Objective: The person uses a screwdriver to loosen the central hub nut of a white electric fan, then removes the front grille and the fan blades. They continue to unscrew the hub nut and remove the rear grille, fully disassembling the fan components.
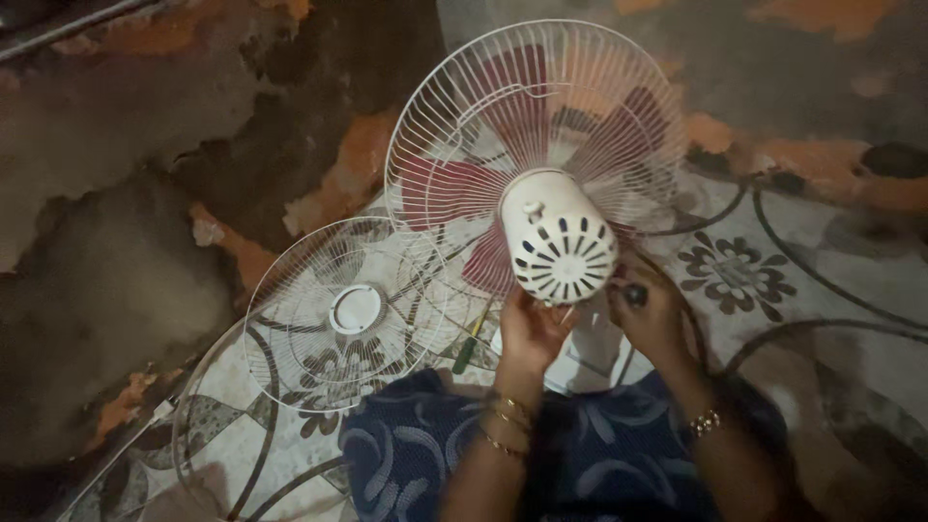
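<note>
The white fan motor housing (561, 242) is gripped by both hands (530, 329) (652, 314); a loose guard (353, 309) lies just left of them.

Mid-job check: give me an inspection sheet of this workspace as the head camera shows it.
Surface: patterned mat with dark flower motifs, laid on a worn, patchy floor.
Job's things: white fan motor housing, vented, with red blades and rear wire guard still attached.
Clutter: detached front wire guard lying flat on the mat; screwdriver with a green handle beside it.
Hands: left hand under the housing, touching it; right hand at its side, fingers around a small dark part.
Cables: nothing seen.
Surroundings: blue patterned garment at the bottom edge; dim light.
</note>
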